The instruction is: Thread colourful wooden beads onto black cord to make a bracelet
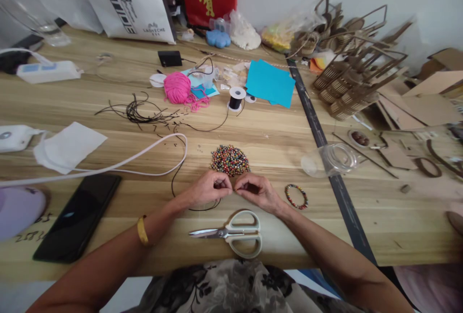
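Observation:
My left hand [210,188] is pinched just below a pile of multicoloured beads [230,159]; a thin black cord [174,178] runs from the spool side of the table down to it. My right hand [257,191] faces it, thumb and finger pinched on a tiny bead [236,189]. The fingertips of both hands almost touch. A finished-looking beaded bracelet [296,197] lies right of my right hand. Scissors [231,233] with pale green handles lie below both hands, blades pointing left.
Black cord spool [237,98], pink yarn [177,88] and blue sheets [270,83] stand farther back. A phone [77,219] and white cable [144,153] are at left. A clear jar [338,158] lies at right, near a dark strip [314,125] and brown baskets [340,84].

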`<action>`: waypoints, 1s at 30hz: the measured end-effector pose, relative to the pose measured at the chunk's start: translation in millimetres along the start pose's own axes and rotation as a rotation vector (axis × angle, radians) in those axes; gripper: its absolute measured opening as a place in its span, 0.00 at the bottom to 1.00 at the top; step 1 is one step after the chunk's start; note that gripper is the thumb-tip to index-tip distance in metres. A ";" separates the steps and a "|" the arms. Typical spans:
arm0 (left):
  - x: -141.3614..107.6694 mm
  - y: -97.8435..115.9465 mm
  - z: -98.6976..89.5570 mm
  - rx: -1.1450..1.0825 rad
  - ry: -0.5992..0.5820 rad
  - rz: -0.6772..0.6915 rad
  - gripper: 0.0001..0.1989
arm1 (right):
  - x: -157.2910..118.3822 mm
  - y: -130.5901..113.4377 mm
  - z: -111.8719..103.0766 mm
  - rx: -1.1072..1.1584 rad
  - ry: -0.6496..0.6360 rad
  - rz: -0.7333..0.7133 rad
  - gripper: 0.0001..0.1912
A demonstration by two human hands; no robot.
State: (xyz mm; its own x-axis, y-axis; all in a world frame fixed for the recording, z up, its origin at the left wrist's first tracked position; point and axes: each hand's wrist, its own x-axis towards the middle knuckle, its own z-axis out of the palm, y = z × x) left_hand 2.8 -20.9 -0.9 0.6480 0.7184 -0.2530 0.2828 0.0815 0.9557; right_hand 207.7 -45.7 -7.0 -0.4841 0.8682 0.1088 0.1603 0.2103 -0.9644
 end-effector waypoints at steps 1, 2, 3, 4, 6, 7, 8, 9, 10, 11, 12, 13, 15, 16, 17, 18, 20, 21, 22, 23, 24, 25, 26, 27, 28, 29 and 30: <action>0.0 0.4 0.1 0.001 -0.001 -0.002 0.05 | 0.0 0.0 0.0 -0.007 0.001 -0.001 0.09; 0.0 1.0 0.2 0.002 0.000 -0.002 0.05 | 0.0 0.1 0.1 -0.012 0.002 -0.002 0.09; 0.0 1.7 0.2 0.002 0.003 0.001 0.05 | 0.0 0.2 0.2 -0.014 0.002 -0.005 0.10; -0.1 2.3 0.3 0.002 0.006 0.005 0.05 | 0.0 0.3 0.3 -0.014 0.003 -0.007 0.10; -0.3 3.6 0.2 0.002 0.009 0.012 0.05 | 0.1 0.6 0.4 -0.010 0.000 -0.009 0.10; -0.5 4.1 0.1 0.003 0.007 0.012 0.05 | 0.1 0.8 0.4 -0.009 -0.001 -0.010 0.09; -0.7 4.4 0.1 0.003 0.005 0.011 0.05 | 0.2 0.9 0.3 -0.007 -0.003 -0.011 0.09; -0.9 4.7 0.1 0.005 0.004 0.009 0.05 | 0.2 1.0 0.3 -0.006 -0.004 -0.012 0.09; -1.0 4.8 0.1 0.006 0.003 0.007 0.04 | 0.3 1.1 0.3 -0.006 -0.006 -0.012 0.08; -1.0 4.9 0.1 0.005 0.003 0.007 0.04 | 0.4 1.1 0.3 -0.006 -0.006 -0.011 0.08; -1.0 4.9 0.3 0.002 0.003 0.007 0.04 | 0.4 1.2 0.3 -0.006 -0.005 -0.009 0.08; -1.0 4.9 0.5 -0.001 0.002 0.007 0.04 | 0.3 1.2 0.4 -0.007 -0.004 -0.006 0.09; -0.8 5.0 0.9 -0.010 0.000 0.002 0.04 | 0.0 1.4 0.6 -0.004 -0.003 0.002 0.08; -0.8 5.0 1.0 -0.012 0.001 -0.003 0.04 | -0.3 1.7 0.8 -0.001 -0.002 0.009 0.08; -0.7 5.0 1.1 -0.012 0.003 -0.008 0.04 | -0.6 2.0 1.0 0.004 0.001 0.018 0.08; -0.6 5.0 1.0 -0.011 0.004 -0.013 0.04 | -1.0 2.4 1.1 0.009 0.004 0.028 0.07; -0.5 4.5 0.3 -0.017 0.001 -0.016 0.05 | -1.5 3.2 1.2 0.013 0.010 0.044 0.07; -0.4 4.0 -0.2 -0.024 -0.003 -0.018 0.05 | -1.6 3.7 1.1 0.010 0.012 0.048 0.08; -0.3 3.3 -0.8 -0.034 -0.008 -0.023 0.06 | -1.7 4.0 1.0 0.007 0.013 0.050 0.08; -0.2 2.5 -1.4 -0.046 -0.014 -0.030 0.06 | -1.6 4.3 0.8 0.003 0.011 0.048 0.09; -0.1 1.7 -1.9 -0.058 -0.019 -0.038 0.06 | -1.5 4.5 0.5 0.000 0.011 0.044 0.09; 0.0 0.9 -2.4 -0.068 -0.022 -0.045 0.07 | -1.4 4.5 0.3 -0.003 0.010 0.039 0.10; 0.1 0.2 -2.6 -0.075 -0.024 -0.049 0.07 | -1.2 4.4 0.1 -0.004 0.010 0.034 0.10; 0.1 -0.4 -2.8 -0.078 -0.026 -0.048 0.07 | -1.1 4.3 0.0 -0.005 0.009 0.031 0.10; 0.1 -0.7 -2.8 -0.078 -0.026 -0.042 0.08 | -1.0 4.1 -0.2 -0.006 0.009 0.029 0.10; 0.0 -0.8 -2.6 -0.075 -0.026 -0.036 0.08 | -0.9 3.8 -0.2 -0.007 0.008 0.028 0.10; -0.1 -0.7 -2.5 -0.071 -0.025 -0.031 0.07 | -0.9 3.6 -0.2 -0.007 0.008 0.026 0.10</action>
State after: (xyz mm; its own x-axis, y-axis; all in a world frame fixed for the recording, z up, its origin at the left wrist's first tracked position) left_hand 0.8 -19.3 -1.2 0.6576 0.6973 -0.2850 0.2522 0.1527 0.9556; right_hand 209.0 -45.7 -10.5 -0.4728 0.8770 0.0854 0.1790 0.1904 -0.9652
